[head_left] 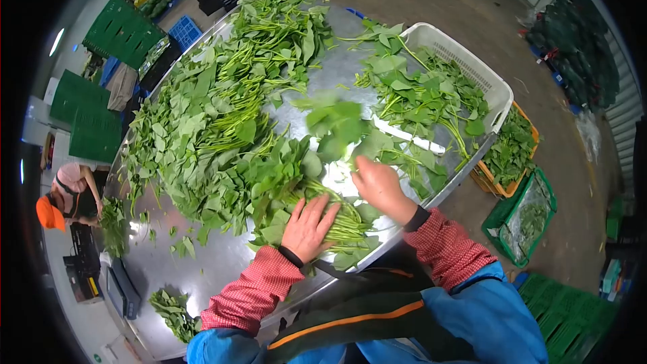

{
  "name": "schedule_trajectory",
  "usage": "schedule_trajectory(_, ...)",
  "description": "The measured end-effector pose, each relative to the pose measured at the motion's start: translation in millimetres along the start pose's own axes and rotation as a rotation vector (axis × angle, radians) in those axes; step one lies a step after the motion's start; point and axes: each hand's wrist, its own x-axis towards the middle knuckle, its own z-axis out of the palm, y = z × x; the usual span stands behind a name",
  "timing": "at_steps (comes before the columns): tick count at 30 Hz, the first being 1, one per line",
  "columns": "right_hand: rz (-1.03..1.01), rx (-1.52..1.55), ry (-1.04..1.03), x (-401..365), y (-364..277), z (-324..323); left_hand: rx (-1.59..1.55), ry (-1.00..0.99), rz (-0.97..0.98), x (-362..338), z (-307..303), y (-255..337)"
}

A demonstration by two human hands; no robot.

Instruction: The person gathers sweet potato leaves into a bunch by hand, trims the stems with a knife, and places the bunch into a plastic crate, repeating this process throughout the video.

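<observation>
My left hand (pixel 310 228) lies with its fingers stretched out over a bunch of leafy green stems (pixel 347 222) near the table's front edge. Just to its right, my right hand (pixel 381 187) is closed, with its fingertips at some leafy greens (pixel 335 125) that are blurred by motion. What exactly it pinches is partly hidden. A large heap of leafy greens (pixel 202 118) spreads over the metal table (pixel 222 283), with stems mostly pointing right. Loose leafy stems (pixel 411 91) lie in and before a white crate (pixel 502 87) at the table's right side.
A white strip (pixel 411 136) lies among the loose stems. An orange crate (pixel 495 182) and a green crate (pixel 519 256) stand on the floor at right. Far left, a person in an orange cap (pixel 50 212) handles greens by a scale (pixel 122 288). A small bunch (pixel 174 313) lies front left.
</observation>
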Motion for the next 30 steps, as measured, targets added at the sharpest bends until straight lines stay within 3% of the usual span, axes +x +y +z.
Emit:
schedule_trajectory(2,-0.297,-0.010,-0.142,-2,0,20,0.011,0.001,0.001,7,-7,-5)
schedule_trajectory(4,-0.349,0.071,-0.217,-5,3,39,0.053,-0.047,-0.031,24,-29,-7)
schedule_trajectory(7,-0.301,0.078,-0.320,-3,13,26,0.067,-0.128,0.032,42,-24,-23)
schedule_trajectory(10,-0.178,0.040,-0.253,-6,26,-8,0.123,-0.246,0.030,57,-16,-28)
schedule_trajectory(12,-0.179,-0.183,-0.026,2,60,-35,0.126,-0.344,-0.012,57,-16,-23)
schedule_trajectory(16,0.004,-0.628,0.194,3,122,-72,0.149,-0.337,0.027,30,-27,-2)
schedule_trajectory(19,0.023,-0.665,0.048,-5,140,-71,0.174,-0.417,0.027,18,-33,5)
schedule_trajectory(21,0.035,-0.644,0.021,-4,142,-69,0.220,-0.468,0.012,15,-30,8)
schedule_trajectory(25,0.056,-0.568,-0.005,-1,134,-72,0.362,-0.248,0.049,18,2,-3)
schedule_trajectory(28,0.206,-0.331,0.075,4,118,-88,0.227,-0.300,0.036,38,-6,-14)
schedule_trajectory(30,0.341,-0.107,0.099,4,98,-110,0.180,-0.177,-0.067,60,-5,-23)
